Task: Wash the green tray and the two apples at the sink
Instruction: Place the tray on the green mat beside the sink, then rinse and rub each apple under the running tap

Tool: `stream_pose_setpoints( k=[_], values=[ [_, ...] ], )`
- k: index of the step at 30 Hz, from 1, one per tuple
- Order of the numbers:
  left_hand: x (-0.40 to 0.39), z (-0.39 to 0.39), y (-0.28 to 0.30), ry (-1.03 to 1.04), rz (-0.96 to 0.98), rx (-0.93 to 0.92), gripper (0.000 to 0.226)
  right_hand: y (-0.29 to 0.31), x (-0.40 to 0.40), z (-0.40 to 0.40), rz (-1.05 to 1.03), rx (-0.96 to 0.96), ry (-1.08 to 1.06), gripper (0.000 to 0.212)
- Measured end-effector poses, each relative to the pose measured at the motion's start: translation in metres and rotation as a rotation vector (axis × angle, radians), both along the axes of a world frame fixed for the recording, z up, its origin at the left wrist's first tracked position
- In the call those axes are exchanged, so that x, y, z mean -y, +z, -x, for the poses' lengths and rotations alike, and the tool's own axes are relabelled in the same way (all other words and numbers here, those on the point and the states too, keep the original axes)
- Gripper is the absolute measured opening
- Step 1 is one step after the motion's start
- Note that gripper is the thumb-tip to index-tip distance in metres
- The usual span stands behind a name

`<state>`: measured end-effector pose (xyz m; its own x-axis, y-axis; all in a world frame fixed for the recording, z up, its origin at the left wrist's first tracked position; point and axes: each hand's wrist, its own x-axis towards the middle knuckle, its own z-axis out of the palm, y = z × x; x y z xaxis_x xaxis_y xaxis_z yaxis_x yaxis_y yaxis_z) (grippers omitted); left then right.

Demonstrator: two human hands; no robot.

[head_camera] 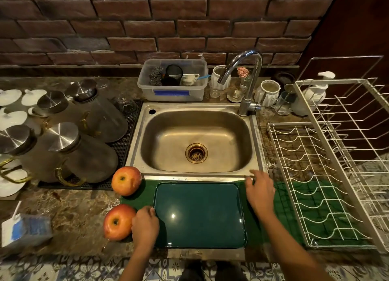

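Note:
The dark green tray [200, 214] lies flat on a green mat [284, 198] at the counter's front edge, just below the steel sink [196, 141]. Two red-yellow apples rest left of it: one apple [126, 180] by the sink's front left corner, the other apple [118, 222] nearer me. My left hand [145, 227] sits between the near apple and the tray, fingertips at the tray's left rim. My right hand [260, 191] hovers at the tray's upper right corner, fingers spread, blurred. No water runs from the chrome faucet [244, 70].
Glass pitchers with metal lids [84, 154] and white dishes crowd the left counter. A plastic tub [172, 80] of scrubbers stands behind the sink. White wire dish racks [320, 186] fill the right side. A carton [25, 230] lies at the front left.

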<state>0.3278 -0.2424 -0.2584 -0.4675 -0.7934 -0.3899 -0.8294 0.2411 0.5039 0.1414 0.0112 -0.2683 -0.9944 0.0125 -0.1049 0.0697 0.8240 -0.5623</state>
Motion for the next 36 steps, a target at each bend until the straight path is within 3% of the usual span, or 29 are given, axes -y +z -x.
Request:
stream_pose_setpoints(
  k=[6,11,20,25,29,31,33,36],
  values=[
    [0.001,0.003,0.002,0.033,-0.043,-0.027,0.023,-0.032,-0.003,0.047,-0.302,-0.004,0.311,0.056],
    [-0.002,0.005,0.004,0.064,-0.037,-0.012,0.021,-0.052,-0.002,0.046,-0.519,-0.04,0.366,0.066],
    [0.002,0.007,0.013,0.002,-0.07,0.108,0.02,-0.05,-0.002,0.044,-0.515,-0.052,0.361,0.063],
    [-0.005,0.004,0.034,-0.069,0.041,0.177,0.021,-0.057,-0.004,0.045,-0.497,-0.087,0.364,0.06],
    [0.0,-0.013,0.047,-0.048,0.195,-0.055,0.017,-0.064,-0.005,0.047,-0.498,-0.121,0.351,0.057],
    [0.008,-0.028,0.046,0.004,0.374,-0.161,0.027,-0.065,-0.004,0.048,-0.503,-0.131,0.352,0.055],
    [0.017,-0.044,0.038,0.091,0.45,-0.136,0.051,-0.064,-0.004,0.048,-0.524,-0.133,0.361,0.054],
    [0.03,-0.06,0.021,0.263,0.227,-0.055,0.094,-0.063,-0.005,0.048,-0.532,-0.137,0.362,0.052]
  ],
)
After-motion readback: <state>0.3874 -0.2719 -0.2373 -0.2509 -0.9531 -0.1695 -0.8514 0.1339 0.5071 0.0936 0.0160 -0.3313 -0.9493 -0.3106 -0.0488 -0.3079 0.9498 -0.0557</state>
